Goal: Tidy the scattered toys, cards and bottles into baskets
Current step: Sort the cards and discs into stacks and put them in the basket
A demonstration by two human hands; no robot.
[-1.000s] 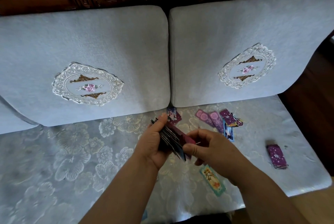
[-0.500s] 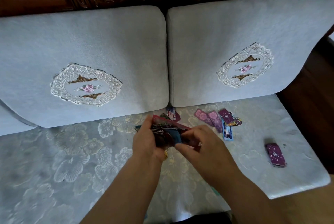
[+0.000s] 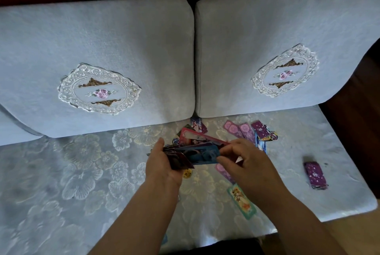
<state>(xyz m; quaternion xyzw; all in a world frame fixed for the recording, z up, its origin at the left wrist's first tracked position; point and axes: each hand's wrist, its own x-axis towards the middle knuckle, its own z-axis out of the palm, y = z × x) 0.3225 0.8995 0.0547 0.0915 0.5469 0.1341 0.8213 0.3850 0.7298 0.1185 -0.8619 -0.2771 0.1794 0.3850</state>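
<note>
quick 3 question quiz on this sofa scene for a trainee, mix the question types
1. True or false: the left hand and the right hand both hold the bundle of cards.
2. Multiple choice: the purple card pile lies on the sofa seat: A) left of both hands, B) right of both hands, C) between the hands.
3. Fill in: the teal-bordered card lies beside the ___ forearm.
Key: 1 true; 2 B; 3 right.
</note>
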